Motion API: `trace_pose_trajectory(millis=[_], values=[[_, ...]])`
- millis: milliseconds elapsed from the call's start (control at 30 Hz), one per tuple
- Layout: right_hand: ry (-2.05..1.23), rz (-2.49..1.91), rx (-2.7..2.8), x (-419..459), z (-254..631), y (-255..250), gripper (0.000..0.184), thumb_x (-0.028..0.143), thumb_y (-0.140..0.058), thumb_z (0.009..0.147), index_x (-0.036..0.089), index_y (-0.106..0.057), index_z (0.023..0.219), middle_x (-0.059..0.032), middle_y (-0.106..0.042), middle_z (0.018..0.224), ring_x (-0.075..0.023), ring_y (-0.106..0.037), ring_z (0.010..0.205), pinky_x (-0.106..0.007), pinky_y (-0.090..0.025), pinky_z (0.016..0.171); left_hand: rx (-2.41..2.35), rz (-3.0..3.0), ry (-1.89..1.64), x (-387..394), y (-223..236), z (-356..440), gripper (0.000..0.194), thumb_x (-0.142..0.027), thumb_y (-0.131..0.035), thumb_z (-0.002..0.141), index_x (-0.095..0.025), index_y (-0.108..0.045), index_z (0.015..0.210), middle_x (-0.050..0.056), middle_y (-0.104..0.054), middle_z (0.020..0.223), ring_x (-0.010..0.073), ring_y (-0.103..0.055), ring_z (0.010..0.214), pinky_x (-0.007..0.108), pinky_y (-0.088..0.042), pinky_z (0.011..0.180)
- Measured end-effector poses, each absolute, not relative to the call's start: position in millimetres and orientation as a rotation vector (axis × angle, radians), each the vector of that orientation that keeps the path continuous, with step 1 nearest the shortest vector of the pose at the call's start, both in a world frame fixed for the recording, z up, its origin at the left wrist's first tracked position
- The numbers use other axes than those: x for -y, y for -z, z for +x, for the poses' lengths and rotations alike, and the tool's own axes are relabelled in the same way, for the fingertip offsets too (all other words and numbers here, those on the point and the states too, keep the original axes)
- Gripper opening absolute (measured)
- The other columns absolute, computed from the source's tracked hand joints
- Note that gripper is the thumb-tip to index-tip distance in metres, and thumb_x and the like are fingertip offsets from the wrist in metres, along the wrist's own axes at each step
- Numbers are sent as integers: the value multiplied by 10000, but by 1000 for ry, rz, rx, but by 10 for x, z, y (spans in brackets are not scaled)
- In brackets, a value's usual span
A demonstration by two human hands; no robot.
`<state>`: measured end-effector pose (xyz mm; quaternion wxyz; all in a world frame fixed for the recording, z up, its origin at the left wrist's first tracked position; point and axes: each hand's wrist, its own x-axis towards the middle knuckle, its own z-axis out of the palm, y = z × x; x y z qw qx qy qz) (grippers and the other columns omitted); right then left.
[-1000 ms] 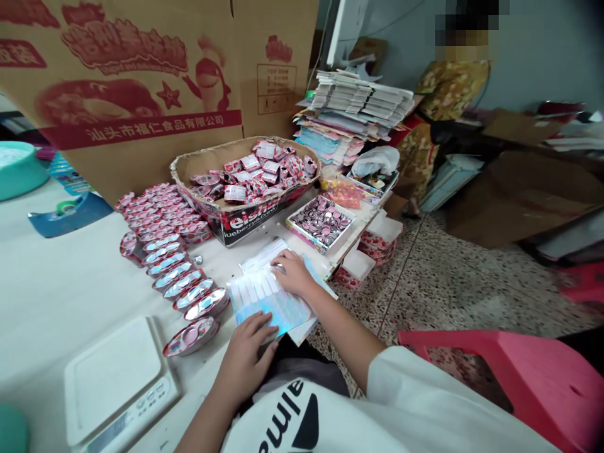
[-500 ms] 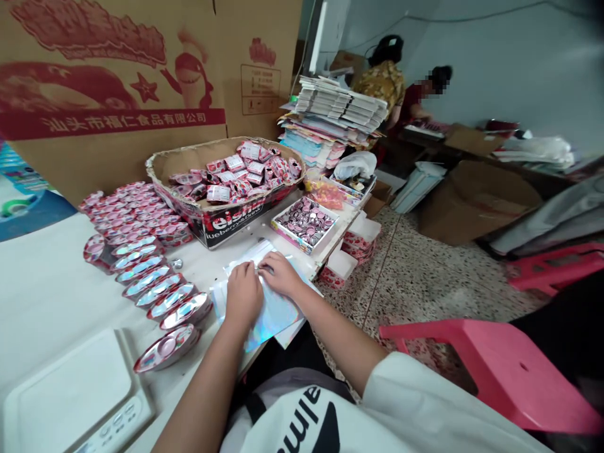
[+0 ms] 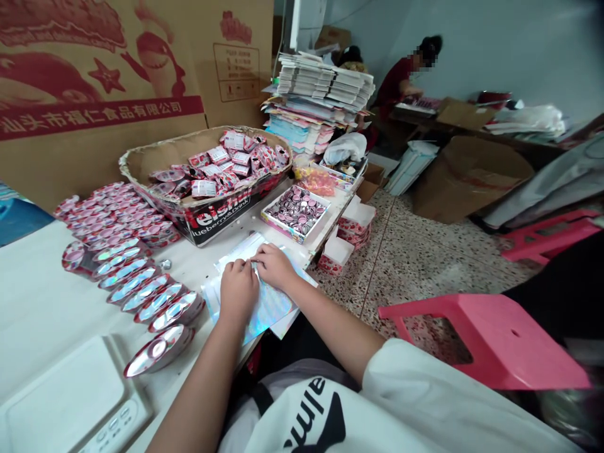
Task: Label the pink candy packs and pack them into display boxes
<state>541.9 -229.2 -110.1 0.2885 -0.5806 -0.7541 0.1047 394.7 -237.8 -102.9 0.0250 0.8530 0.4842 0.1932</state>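
Both my hands rest on a fanned stack of shiny holographic bags [image 3: 264,308] at the white table's near edge. My left hand [image 3: 237,290] lies on top of the stack with its fingers curled down at the bags' white top strips. My right hand [image 3: 274,264] meets it fingertip to fingertip and pinches the edge of one bag. Left of the bags runs a row of shiny oval packets [image 3: 141,292].
A cut cardboard tray [image 3: 198,214] holds pink wrapped sweets. A small box of round badges [image 3: 295,214] sits beside it. A white scale [image 3: 61,402] is at the near left, a paper pile [image 3: 321,94] behind, a pink stool [image 3: 476,340] on the right. A person sits far back.
My left hand has moved up from the near end of the bags to meet my right hand at the white strips. The view has swung to the right.
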Motion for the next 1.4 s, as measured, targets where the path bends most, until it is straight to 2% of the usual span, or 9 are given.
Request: trace_pose_trajectory(millis=[267, 467, 733, 933, 1100, 1400], values=[[-303, -1606, 1948, 2280, 5423, 1079, 254, 50, -530, 828, 184, -738, 885, -47, -642, 971, -193, -537, 966, -315, -411, 889, -1538, 2542, -653, 2343, 1040, 3923, 327, -210, -419, 919, -141, -673, 1115, 134, -635, 1080, 287, -539, 1019, 420, -408, 930], [-268, -1730, 1856, 2293, 5427, 1064, 313, 41, -513, 831, 203, -738, 977, -60, -640, 993, -218, -511, 1006, -364, -339, 874, -1618, 2409, -704, 2283, 1099, 3895, 276, -269, -495, 906, -178, -656, 1111, 126, -620, 1076, 302, -538, 994, 441, -437, 879], [-222, -1649, 1894, 2309, 5422, 1077, 230, 139, -573, 849, 225, -752, 964, -52, -620, 978, -219, -504, 1013, -377, -315, 886, -1543, 2388, -825, 2274, 1175, 3885, 276, -243, -558, 881, -162, -661, 1123, 115, -630, 1047, 284, -541, 991, 417, -459, 894], [-225, -1569, 1897, 2308, 5413, 1081, 166, 131, -589, 830, 205, -724, 893, -34, -650, 948, -204, -535, 974, -360, -321, 877, -1482, 2411, -880, 2310, 1168, 3888, 208, -205, -532, 888, -182, -720, 974, 103, -636, 993, 257, -552, 965, 389, -467, 905], [-212, -1541, 1868, 2319, 5405, 1053, 149, 104, -584, 809, 192, -692, 863, -35, -631, 912, -200, -536, 946, -348, -329, 856, -1517, 2433, -879, 2320, 1148, 3895, 397, -190, -534, 876, -128, -608, 1261, 135, -617, 1045, 286, -534, 990, 422, -465, 895], [-214, -1530, 1865, 2327, 5402, 1050, 141, 129, -578, 834, 196, -701, 848, -42, -612, 904, -206, -521, 932, -360, -333, 867, -1497, 2523, -820, 2332, 1148, 3930, 340, -208, -469, 921, -147, -662, 1193, 139, -625, 1045, 279, -532, 958, 425, -451, 883]])
